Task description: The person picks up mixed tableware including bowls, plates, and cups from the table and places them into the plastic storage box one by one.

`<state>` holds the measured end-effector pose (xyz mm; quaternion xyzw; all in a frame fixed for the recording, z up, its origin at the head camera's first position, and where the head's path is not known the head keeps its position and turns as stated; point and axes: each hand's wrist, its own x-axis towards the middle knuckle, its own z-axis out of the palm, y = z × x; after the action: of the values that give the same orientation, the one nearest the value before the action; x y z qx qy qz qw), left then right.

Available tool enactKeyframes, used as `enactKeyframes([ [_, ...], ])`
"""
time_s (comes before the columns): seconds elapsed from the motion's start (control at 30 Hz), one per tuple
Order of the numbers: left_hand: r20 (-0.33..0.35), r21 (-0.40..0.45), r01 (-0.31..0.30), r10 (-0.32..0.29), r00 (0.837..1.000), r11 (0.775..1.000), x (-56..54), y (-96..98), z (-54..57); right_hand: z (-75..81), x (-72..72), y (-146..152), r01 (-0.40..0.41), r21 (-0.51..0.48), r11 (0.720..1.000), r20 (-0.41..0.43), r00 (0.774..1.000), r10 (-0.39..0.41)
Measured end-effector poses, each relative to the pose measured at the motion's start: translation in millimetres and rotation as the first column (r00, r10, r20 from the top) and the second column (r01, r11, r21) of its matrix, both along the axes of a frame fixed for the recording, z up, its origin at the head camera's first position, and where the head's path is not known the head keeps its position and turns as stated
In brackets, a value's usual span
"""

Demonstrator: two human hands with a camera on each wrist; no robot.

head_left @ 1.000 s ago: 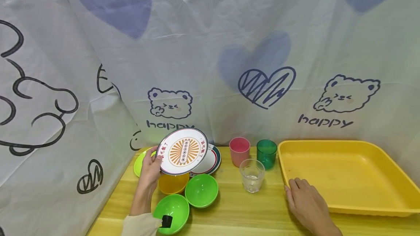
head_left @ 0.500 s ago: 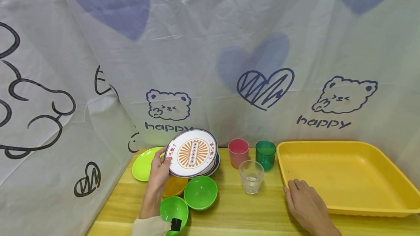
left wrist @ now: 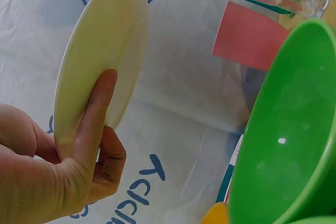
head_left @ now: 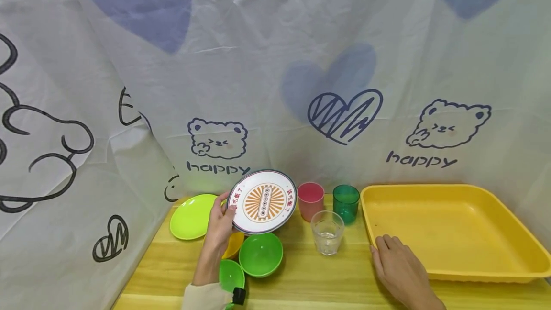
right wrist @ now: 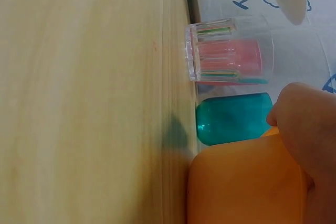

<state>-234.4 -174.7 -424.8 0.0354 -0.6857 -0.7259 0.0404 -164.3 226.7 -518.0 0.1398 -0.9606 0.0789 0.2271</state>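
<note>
My left hand [head_left: 220, 226] holds a round white plate [head_left: 263, 202] by its left edge, raised and tilted so its orange sunburst print faces me. In the left wrist view, the plate's plain underside [left wrist: 100, 51] shows, with fingers [left wrist: 94, 114] spread against it. Beneath the plate in the head view are a green bowl [head_left: 260, 255], a second green bowl [head_left: 231, 275] and an orange bowl [head_left: 233, 245], partly covered by plate and arm. My right hand [head_left: 400, 267] grips the near-left rim of a yellow tray [head_left: 456, 233]; its fingertips are mostly hidden in the right wrist view.
A lime-green plate [head_left: 193, 216] lies at the back left. Pink [head_left: 311, 202], teal [head_left: 346, 204] and clear [head_left: 328, 233] cups stand between the bowls and the tray. A printed white cloth [head_left: 275, 71] hangs behind the wooden table [head_left: 318, 281].
The left hand has carried the white plate to the right, uncovering the lime-green plate and covering another plate behind. My right hand stays at the tray rim.
</note>
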Motion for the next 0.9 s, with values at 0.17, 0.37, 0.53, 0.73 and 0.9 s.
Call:
enactKeyframes([
  [0.17, -0.019, 0.004, 0.020, -0.020, 1.000, 1.000, -1.4, 10.4, -3.0, 1.0, 0.1, 0, -0.006, 0.005, 1.000, -0.014, 1.000, 0.006],
  [0.37, -0.036, 0.006, 0.051, -0.051, 0.998, 0.999, -1.4, 23.8, -5.1, 1.7, 1.0, 0, 0.002, 0.007, 1.000, 0.011, 1.000, -0.002],
  [0.53, -0.038, 0.013, 0.070, -0.069, 0.997, 0.997, -1.4, 32.8, -6.9, 1.3, -0.4, -2, -0.005, 0.008, 1.000, 0.008, 1.000, 0.005],
  [0.73, -0.070, 0.027, 0.112, -0.110, 0.991, 0.993, -2.6, 47.8, -7.0, 1.3, 0.2, -1, -0.005, 0.006, 1.000, 0.004, 1.000, 0.005],
  [0.9, -0.079, 0.010, 0.118, -0.117, 0.990, 0.993, -2.7, 60.7, -8.6, 0.6, 0.2, -1, -0.015, 0.003, 1.000, -0.011, 1.000, 0.015],
])
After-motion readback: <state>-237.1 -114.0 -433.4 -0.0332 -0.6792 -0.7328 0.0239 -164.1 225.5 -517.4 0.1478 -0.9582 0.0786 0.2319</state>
